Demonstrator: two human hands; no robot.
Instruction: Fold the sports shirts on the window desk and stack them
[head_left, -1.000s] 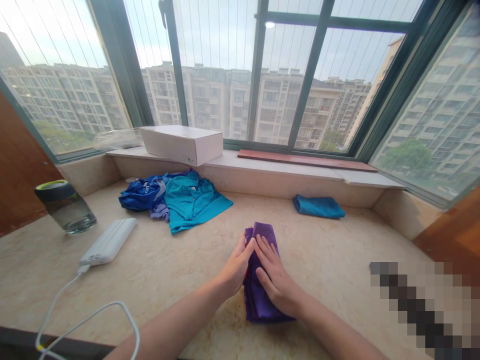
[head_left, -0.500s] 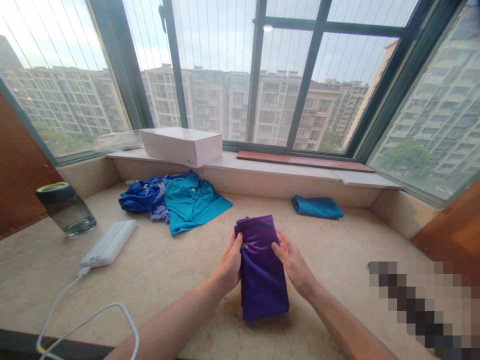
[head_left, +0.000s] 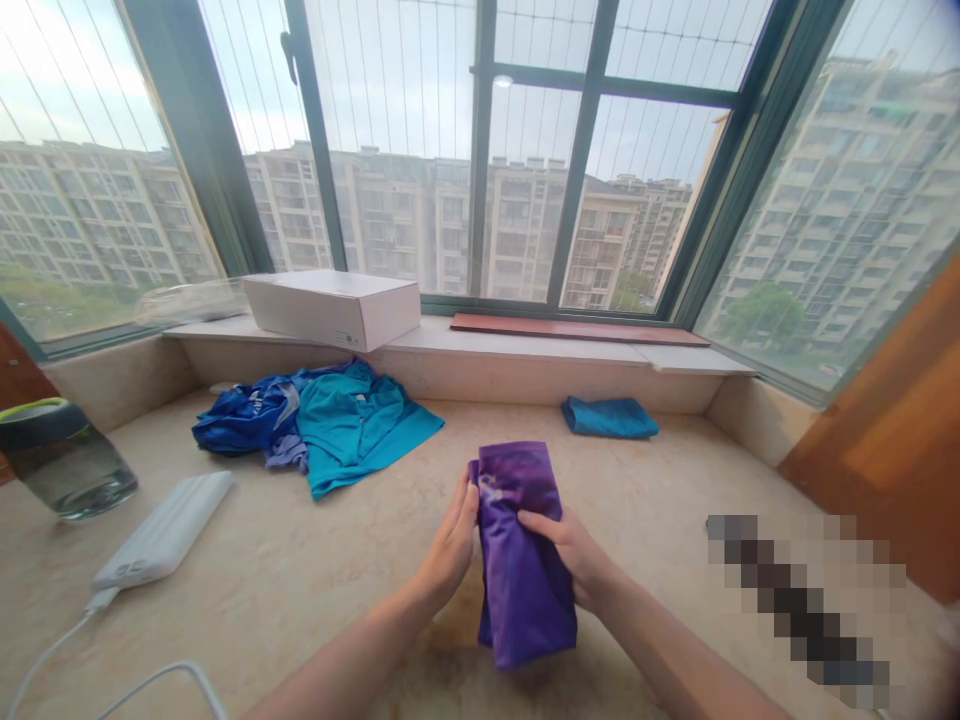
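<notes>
A folded purple cloth (head_left: pixel 525 580) is held upright above the stone counter, near the centre of the view. My right hand (head_left: pixel 576 555) grips its right edge, the thumb lying across the front and the other fingers hidden behind. Against the cloth's upper left edge rests my left hand (head_left: pixel 454 535), its fingers stretched out and together, pointing up. To the left lies a loose pile with a teal shirt (head_left: pixel 360 425) and a dark blue garment (head_left: pixel 244 415). A folded teal-blue cloth (head_left: pixel 611 418) lies at the back right.
At the left stand a bottle (head_left: pixel 71 465) and a white power bank (head_left: pixel 165 530) with a cable. A white box (head_left: pixel 330 308) and a reddish board (head_left: pixel 577 330) rest on the window ledge. A pixelated dark object (head_left: pixel 799 605) lies at the right.
My left thumb has come off the cloth's front, and that hand is now flatter along the edge. My right thumb reaches further across the front. The view has shifted right.
</notes>
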